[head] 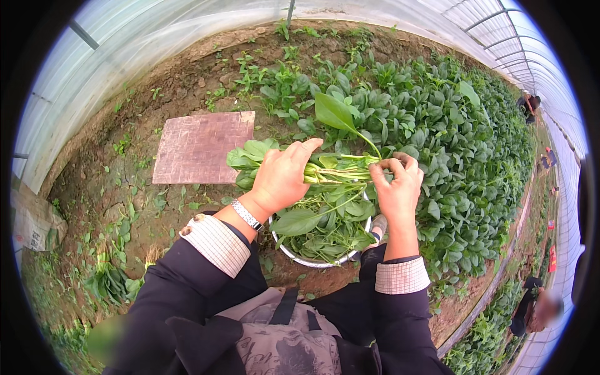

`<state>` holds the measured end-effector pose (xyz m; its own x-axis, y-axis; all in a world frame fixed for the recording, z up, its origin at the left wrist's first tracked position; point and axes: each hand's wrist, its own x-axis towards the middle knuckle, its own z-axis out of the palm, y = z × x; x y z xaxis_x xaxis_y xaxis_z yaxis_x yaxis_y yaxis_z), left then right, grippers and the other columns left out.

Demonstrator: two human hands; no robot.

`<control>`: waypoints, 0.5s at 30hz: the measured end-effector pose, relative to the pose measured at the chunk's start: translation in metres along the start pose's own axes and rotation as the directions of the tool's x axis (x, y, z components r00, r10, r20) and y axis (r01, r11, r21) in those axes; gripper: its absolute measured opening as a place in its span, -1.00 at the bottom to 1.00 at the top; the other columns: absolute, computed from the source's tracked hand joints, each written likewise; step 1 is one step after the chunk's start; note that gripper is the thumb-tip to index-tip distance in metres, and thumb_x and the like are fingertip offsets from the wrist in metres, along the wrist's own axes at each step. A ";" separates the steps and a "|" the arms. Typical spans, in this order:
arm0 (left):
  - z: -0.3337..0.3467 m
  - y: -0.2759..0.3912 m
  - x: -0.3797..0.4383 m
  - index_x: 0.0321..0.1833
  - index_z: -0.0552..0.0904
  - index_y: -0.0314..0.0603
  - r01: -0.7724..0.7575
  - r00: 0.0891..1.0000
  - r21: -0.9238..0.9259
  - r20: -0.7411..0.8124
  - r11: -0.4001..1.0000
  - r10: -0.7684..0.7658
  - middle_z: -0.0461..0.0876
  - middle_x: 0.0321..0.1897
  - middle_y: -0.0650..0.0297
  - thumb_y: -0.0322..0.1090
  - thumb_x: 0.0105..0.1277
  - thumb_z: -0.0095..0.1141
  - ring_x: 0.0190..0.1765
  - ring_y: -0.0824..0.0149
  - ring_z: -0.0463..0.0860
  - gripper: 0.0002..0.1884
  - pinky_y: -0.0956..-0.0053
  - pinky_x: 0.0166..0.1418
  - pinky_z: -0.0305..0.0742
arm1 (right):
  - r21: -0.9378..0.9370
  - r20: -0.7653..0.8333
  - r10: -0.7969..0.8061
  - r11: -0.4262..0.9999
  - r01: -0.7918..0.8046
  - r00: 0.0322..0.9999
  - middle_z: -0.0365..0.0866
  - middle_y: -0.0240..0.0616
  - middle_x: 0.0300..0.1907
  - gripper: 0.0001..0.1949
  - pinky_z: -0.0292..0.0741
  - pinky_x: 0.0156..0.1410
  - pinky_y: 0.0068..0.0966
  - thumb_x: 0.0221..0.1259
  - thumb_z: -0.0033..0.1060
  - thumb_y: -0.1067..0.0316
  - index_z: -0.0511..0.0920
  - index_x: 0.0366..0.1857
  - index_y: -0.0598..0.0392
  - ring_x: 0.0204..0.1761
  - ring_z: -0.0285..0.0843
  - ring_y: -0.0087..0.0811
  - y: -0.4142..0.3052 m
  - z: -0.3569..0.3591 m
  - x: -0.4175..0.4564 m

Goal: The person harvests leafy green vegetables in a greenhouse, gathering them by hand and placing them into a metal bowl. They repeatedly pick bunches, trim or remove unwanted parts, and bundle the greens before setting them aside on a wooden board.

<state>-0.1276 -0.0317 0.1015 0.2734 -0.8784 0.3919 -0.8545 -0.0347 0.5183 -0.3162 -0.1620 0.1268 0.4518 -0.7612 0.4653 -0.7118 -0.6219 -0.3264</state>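
Observation:
My left hand is closed around the stems of a bunch of spinach, its leaves pointing left and its stem ends to the right. At the root end, my right hand pinches stems between thumb and fingers. One large leaf on a long curved stem sticks up from there. Below both hands, between my legs, is a round metal-rimmed basin holding loose green leaves.
A flat reddish-brown board lies on the soil. Dense spinach plants grow at right. Tied bunches and a printed sack are at left. Another person is at lower right, another farther off. Greenhouse film curves behind.

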 end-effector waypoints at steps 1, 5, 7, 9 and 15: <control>0.000 -0.001 0.000 0.27 0.40 -0.03 0.008 1.000 0.005 -0.006 1.000 -0.008 0.59 -0.05 0.21 -0.48 -0.06 0.26 0.00 0.12 0.58 -0.29 0.26 -0.01 0.43 | 0.110 0.094 0.052 0.992 -0.062 0.994 0.56 -0.17 -0.07 -0.81 0.43 0.13 -0.32 0.02 0.38 0.17 0.70 -0.34 -0.01 0.04 0.46 -0.17 0.002 0.002 0.000; 0.000 -0.005 0.000 0.27 0.41 -0.03 0.033 0.999 0.006 -0.017 0.999 -0.033 0.59 -0.02 0.19 -0.47 -0.05 0.26 0.02 0.12 0.58 -0.30 0.27 -0.01 0.43 | 0.340 0.303 0.060 0.926 -0.167 0.951 0.57 -0.14 -0.04 -0.85 0.43 0.15 -0.33 0.00 0.34 0.28 0.67 -0.36 0.05 0.02 0.51 -0.16 0.008 0.004 0.001; 0.000 -0.005 0.000 0.26 0.41 -0.04 0.028 0.999 -0.006 -0.016 1.000 -0.028 0.59 -0.01 0.18 -0.46 -0.04 0.27 0.02 0.12 0.58 -0.31 0.27 0.00 0.43 | 0.337 0.288 0.013 0.935 -0.114 0.957 0.56 -0.13 -0.01 -0.86 0.43 0.15 -0.32 0.01 0.33 0.31 0.66 -0.36 0.07 0.02 0.51 -0.15 0.013 0.007 -0.001; 0.002 -0.005 0.000 0.26 0.42 -0.04 0.014 1.000 -0.017 -0.015 1.000 -0.014 0.59 -0.01 0.18 -0.46 -0.04 0.27 0.02 0.12 0.58 -0.32 0.27 0.00 0.43 | 0.307 0.236 -0.054 0.951 -0.022 0.970 0.55 -0.12 0.00 -0.88 0.42 0.16 -0.35 0.03 0.29 0.36 0.64 -0.38 0.12 0.01 0.51 -0.14 0.017 0.010 -0.002; -0.004 -0.005 0.002 0.23 0.44 -0.09 0.030 0.999 -0.067 -0.017 0.997 -0.032 0.60 0.02 0.13 -0.49 -0.05 0.28 0.05 0.06 0.59 -0.33 0.25 0.07 0.48 | 0.769 0.475 0.036 0.469 -0.434 0.880 0.52 -0.14 0.13 -0.93 0.37 0.19 -0.46 0.16 0.20 0.45 0.58 -0.41 0.21 0.03 0.50 -0.36 0.024 0.001 0.001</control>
<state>-0.1208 -0.0312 0.1025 0.3079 -0.8686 0.3884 -0.8142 -0.0294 0.5799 -0.3324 -0.1777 0.1187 0.6269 -0.7790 0.0070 -0.1165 -0.1027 -0.9879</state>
